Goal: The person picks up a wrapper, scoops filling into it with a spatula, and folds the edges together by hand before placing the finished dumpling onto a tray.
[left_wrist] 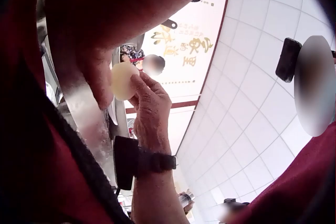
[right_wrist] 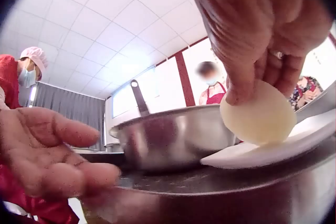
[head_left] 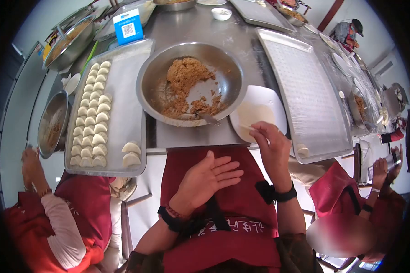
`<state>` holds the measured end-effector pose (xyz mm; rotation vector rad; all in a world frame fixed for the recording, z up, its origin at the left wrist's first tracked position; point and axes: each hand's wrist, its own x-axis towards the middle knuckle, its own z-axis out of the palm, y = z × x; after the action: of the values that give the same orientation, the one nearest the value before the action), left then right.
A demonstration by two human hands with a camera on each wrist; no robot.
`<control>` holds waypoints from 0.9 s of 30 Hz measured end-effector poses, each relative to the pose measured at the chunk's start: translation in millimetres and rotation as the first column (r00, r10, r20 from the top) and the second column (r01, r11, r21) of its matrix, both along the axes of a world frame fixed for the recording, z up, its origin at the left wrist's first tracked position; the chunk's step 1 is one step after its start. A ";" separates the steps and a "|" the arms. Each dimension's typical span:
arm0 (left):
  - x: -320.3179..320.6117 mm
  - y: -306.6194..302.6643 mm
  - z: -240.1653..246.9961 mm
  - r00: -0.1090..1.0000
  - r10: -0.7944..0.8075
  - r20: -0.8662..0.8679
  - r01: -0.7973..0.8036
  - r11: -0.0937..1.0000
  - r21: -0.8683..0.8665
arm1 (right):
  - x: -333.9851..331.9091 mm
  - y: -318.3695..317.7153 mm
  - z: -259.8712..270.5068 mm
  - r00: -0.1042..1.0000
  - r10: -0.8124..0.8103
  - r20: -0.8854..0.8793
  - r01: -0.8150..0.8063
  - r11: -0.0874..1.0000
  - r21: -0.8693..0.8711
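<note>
We pinch a round dough wrapper (right_wrist: 258, 113) in the fingers of our right hand (head_left: 273, 144), over the seven o'clock side of the white plate (head_left: 265, 96); contact, we cannot tell. Our left hand (head_left: 204, 181), palm up, fingers outstretched, is empty. The plate sits at four o'clock from the steel bowl (head_left: 225, 82) of filling (head_left: 187, 75).
</note>
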<state>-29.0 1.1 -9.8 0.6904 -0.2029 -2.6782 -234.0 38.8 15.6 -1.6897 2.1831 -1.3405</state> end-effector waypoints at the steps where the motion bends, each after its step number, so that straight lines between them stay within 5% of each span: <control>1: -2.5 -1.3 2.6 1.000 0.000 -0.008 0.000 1.000 0.029 | 10.3 7.2 2.7 1.000 0.025 0.011 -0.025 1.000 0.018; 5: 4.2 -1.7 -27.0 0.963 0.050 -0.265 -0.051 0.999 0.004 | 46.2 32.6 1.2 0.968 0.218 0.126 -0.234 0.964 0.124; 8: 3.9 -1.5 -3.5 0.982 0.161 -0.102 -0.170 0.982 -0.080 | 52.7 35.5 -0.6 0.937 0.348 0.039 -0.350 0.936 0.033; 21: 28.0 -3.8 3.4 0.933 0.355 -0.056 -0.357 0.902 -0.242 | 34.5 5.0 10.6 0.982 0.142 0.122 -0.130 0.986 -0.103; 27: 35.1 -11.0 13.9 0.925 0.340 -0.169 -0.368 0.912 -0.183 | 37.0 -36.1 21.1 0.963 0.269 -0.009 -0.269 0.956 -0.121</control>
<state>6.1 -9.8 4.2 0.4313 -0.2913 -2.3000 -197.0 2.6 36.6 -1.9356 1.8155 -1.4246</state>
